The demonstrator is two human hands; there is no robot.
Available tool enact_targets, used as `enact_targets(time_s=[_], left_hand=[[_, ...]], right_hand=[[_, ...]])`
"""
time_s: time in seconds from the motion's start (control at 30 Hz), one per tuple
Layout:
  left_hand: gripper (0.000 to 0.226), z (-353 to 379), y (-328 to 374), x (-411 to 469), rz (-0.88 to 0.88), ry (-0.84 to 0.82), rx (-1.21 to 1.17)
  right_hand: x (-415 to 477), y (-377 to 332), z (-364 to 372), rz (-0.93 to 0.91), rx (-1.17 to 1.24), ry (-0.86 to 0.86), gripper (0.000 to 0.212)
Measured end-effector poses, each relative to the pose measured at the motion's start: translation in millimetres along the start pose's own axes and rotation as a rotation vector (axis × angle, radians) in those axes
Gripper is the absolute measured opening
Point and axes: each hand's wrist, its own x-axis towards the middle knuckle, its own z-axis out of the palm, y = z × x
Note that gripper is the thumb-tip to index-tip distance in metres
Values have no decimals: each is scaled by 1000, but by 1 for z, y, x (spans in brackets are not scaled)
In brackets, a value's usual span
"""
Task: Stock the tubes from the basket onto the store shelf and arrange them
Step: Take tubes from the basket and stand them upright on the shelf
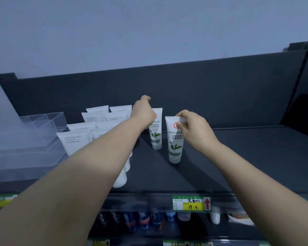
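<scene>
Two green-leaf tubes stand cap-down on the dark top shelf (238, 157). My right hand (194, 129) pinches the top of the nearer green-leaf tube (174, 144). My left hand (144, 112) reaches over the farther green-leaf tube (156, 132) and covers its upper left edge; whether it grips the tube or something behind it is hidden. Several plain white tubes (75, 141) stand in rows to the left, partly behind my left forearm. No basket is in view.
A clear acrylic box (28, 139) sits at the shelf's left end. The dark back panel (203, 89) rises behind the tubes. A yellow-green price tag (191, 204) is on the shelf's front rail. Bottles and tubes fill the lower shelf (149, 222).
</scene>
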Motion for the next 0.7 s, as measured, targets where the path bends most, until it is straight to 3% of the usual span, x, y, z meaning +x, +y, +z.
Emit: enact_targets(time_s=[0.27, 0.4, 0.7], left_hand=[[36, -39, -7, -18, 231, -25, 453], [22, -54, -12, -25, 228, 12, 464], [40, -70, -15, -41, 221, 85, 378]], right_hand=[[21, -24, 31, -28, -9, -37, 20], [30, -33, 43, -16, -6, -82, 22], [41, -34, 52, 3, -22, -108, 27]])
